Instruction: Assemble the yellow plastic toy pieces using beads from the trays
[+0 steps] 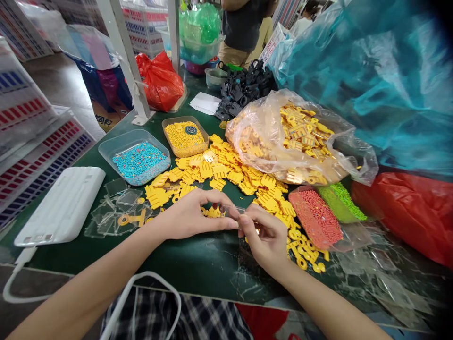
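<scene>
Along the left side of the dark green counter, white lattice crates with red and blue slots stand by the walkway. Just inside that edge I see a glossy white power bank, its long axis slanting away to the right, a cable in its near end. Beside it lie thin, clear plastic plates in a loose, overlapping scatter. Next comes a rounded see-through tray of turquoise beads, with a crinkled red bag behind.

Further along, smooth yellow pieces, flat and slotted, spread over the middle. Before them the left hand arches, a gap under its palm, thumb and forefinger drawn nearly together at a small clear piece. That piece sits between the two hands above the near half of the counter, its visible edge running roughly left to right; I cannot tell which end is its front. From the other side the right hand pinches it, remaining fingers curled in.

Behind, a person stands near heaped black parts. Rightward are a filmy bag of yellow parts, grainy red beads, lime-green beads and billowing blue plastic.
</scene>
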Demonstrator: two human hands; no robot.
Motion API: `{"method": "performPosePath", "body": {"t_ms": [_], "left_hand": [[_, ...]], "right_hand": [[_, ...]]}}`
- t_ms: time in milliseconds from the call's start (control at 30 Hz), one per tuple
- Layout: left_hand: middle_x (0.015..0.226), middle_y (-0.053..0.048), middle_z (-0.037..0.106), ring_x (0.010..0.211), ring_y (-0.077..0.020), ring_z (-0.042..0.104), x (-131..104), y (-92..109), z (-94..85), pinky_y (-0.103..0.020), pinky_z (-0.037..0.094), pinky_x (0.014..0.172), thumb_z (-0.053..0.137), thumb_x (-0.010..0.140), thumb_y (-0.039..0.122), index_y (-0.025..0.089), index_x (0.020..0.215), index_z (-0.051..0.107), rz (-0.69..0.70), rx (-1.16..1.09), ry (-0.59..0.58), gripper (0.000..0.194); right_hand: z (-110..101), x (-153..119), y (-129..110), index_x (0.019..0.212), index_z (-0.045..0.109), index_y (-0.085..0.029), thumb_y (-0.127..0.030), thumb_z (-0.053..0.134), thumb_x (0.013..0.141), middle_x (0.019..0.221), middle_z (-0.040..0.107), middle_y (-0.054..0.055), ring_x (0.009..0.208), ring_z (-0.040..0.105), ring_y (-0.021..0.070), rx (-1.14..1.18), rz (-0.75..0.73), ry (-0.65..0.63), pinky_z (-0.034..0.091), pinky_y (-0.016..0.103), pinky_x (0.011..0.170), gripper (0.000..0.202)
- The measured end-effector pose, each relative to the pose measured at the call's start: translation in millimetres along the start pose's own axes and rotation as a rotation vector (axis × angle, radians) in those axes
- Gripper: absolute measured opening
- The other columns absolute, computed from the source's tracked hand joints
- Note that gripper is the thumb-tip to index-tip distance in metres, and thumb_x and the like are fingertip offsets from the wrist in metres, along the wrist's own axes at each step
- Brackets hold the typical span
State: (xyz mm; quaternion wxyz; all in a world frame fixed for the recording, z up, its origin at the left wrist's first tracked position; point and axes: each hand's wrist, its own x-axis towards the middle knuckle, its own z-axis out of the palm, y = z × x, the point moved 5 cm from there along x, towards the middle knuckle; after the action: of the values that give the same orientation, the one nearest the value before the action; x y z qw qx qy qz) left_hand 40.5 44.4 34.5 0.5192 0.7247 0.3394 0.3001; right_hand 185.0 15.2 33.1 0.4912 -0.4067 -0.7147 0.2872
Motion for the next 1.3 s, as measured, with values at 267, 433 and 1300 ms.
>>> {"method": "performPosePath", "body": {"t_ms": [267,433,1300], "left_hand": [[0.085,0.001,0.072,0.079,-0.0146,0.064,-2,8,-1.5,-0.026,0.048,0.078,0.065,0.084,0.033,0.020,0.079,0.068,0.014,0.108,-0.071,0.015],[0.086,-0.001,0.072,0.078,-0.0142,0.063,-4,9,-3.6,-0.025,0.046,0.077,0.059,0.087,0.033,0.018,0.084,0.068,0.018,0.157,-0.098,0.018],[0.076,0.000,0.065,0.073,-0.0132,0.059,-1,7,4.0,-0.025,0.046,0.073,0.046,0.087,0.028,0.016,0.076,0.061,-0.021,0.134,-0.122,0.022]], "right_hand": [[1,-1,-1,0.059,0.056,-0.021,-0.026,0.056,0.090,0.051,0.050,-0.002,0.052,0.046,0.0117,0.003,-0.042,0.005,0.036,0.024,0.046,0.031],[3,-2,1,0.059,0.056,-0.021,-0.029,0.054,0.092,0.051,0.048,-0.002,0.052,0.045,0.0113,0.009,-0.020,-0.007,0.035,0.024,0.046,0.034],[4,-1,7,0.063,0.061,-0.020,-0.033,0.054,0.093,0.052,0.049,-0.002,0.051,0.045,0.0109,0.012,0.031,-0.051,0.034,0.024,0.046,0.033]]}}
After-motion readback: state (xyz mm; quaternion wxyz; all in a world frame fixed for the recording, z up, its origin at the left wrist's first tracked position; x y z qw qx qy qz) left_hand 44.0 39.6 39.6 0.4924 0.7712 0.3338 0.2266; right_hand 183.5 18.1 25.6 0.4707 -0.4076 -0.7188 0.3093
